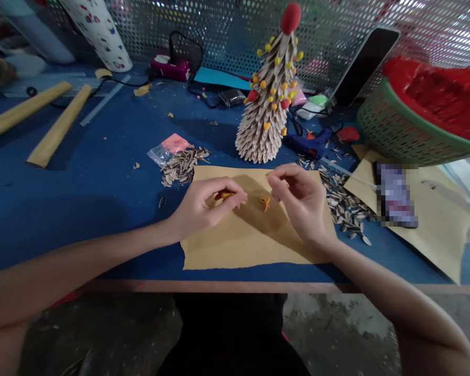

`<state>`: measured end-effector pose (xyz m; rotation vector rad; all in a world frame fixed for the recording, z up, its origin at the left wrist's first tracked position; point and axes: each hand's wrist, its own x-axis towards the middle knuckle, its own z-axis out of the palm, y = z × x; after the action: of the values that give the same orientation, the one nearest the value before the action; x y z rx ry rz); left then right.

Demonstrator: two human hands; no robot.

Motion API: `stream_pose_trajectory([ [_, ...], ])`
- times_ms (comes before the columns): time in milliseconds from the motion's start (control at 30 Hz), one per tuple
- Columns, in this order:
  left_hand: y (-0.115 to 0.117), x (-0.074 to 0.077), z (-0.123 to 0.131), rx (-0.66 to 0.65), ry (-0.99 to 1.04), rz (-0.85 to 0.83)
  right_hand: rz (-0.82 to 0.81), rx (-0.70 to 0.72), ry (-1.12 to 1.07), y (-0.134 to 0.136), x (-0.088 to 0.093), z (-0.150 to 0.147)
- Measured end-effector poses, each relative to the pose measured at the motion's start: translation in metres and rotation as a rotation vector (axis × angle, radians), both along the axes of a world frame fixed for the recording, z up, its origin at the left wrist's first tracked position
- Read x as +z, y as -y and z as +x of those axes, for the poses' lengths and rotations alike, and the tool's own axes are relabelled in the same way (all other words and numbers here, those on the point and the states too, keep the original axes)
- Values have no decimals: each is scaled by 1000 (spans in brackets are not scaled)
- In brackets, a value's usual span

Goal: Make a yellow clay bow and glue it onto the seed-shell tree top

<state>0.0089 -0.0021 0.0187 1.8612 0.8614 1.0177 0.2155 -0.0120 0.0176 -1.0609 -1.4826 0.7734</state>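
Note:
My left hand [209,202] is closed in a pinch above the tan paper sheet [235,245], and a small orange-and-red piece [224,195] shows inside its curled fingers. Opposite it, my right hand [300,198] has thumb and fingertips pressed together; whatever may be between them is too small to name. A small orange bow [265,203] lies on the paper between the two hands. Just behind the sheet stands a cone-shaped tree [260,136] covered with pale shells, dotted with yellow, orange and red bits and topped by a red ball.
Sunflower seed shells lie in piles left [184,166] and right [347,206] of the paper. A blue glue gun [311,143], a phone [396,193] and a green basket [411,128] with red material are on the right. Wooden sticks [60,125] lie left; a perforated metal panel [227,31] stands behind.

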Motion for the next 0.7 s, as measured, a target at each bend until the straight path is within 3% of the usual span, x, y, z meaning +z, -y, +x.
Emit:
stream_pose_trajectory([
  [100, -8, -4, -2, 49, -30, -35, -116, -32, -118, -7, -1, 7],
  [233, -16, -9, -4, 107, -83, 39, -129, 6, -130, -7, -2, 10],
  [400, -23, -17, -9, 72, -275, 436, -159, 34, -142, -4, 0, 5],
  [567, -33, -21, -18, 115, -529, 816, -176, 51, -173, -4, 2, 6],
  [700, -37, -21, -20, 112, -643, 942, -190, 86, -176, -4, 3, 6],
])
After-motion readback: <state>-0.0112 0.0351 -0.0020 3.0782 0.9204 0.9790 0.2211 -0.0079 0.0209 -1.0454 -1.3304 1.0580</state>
